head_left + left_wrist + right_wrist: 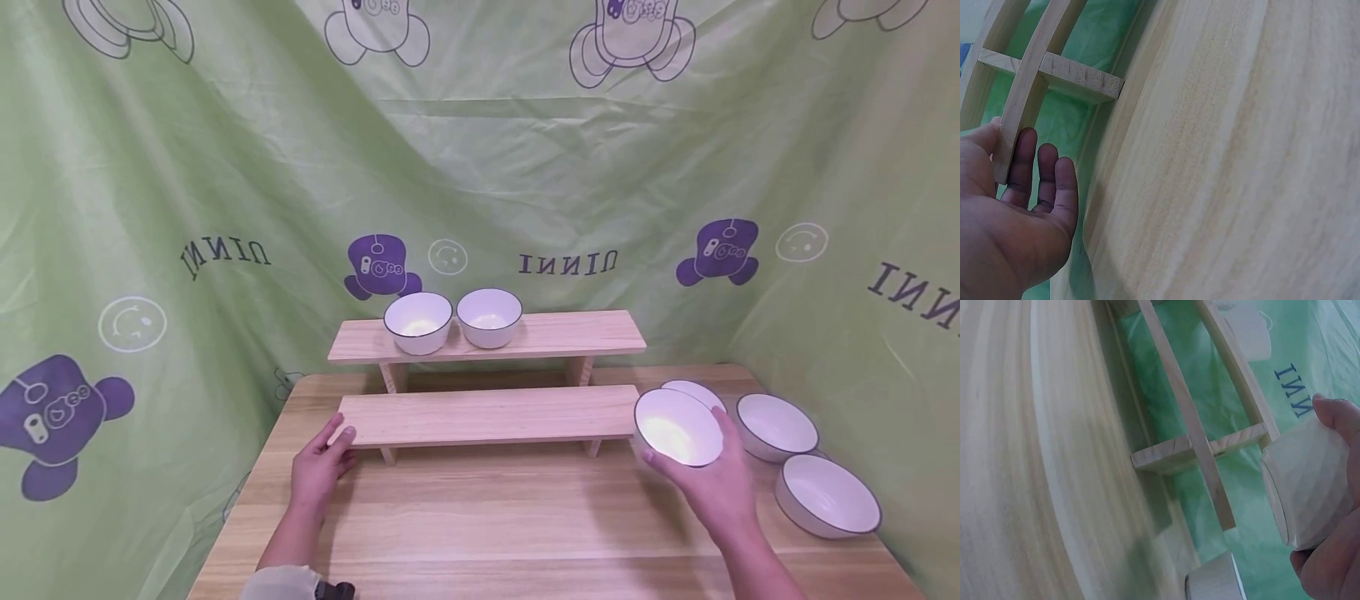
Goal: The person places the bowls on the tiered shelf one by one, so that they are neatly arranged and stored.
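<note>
My left hand [318, 471] pinches the left end of the lower board [487, 417] of a two-step wooden shelf. In the left wrist view the thumb lies on one face and the fingers on the other. My right hand [722, 492] grips a white, dark-rimmed bowl [678, 429] by its side, near the board's right end. The right wrist view shows this bowl [1310, 481] raised off the table, its outside faceted. Two similar bowls, a left one [417, 323] and a right one [489, 318], stand side by side on the upper board [577, 333].
Behind the held bowl another white bowl [697, 395] is partly hidden. Farther right on the wooden table [480, 517] stand two more, a rear bowl [777, 427] and a front bowl [828, 497]. A green printed curtain [480, 183] hangs behind and along both sides.
</note>
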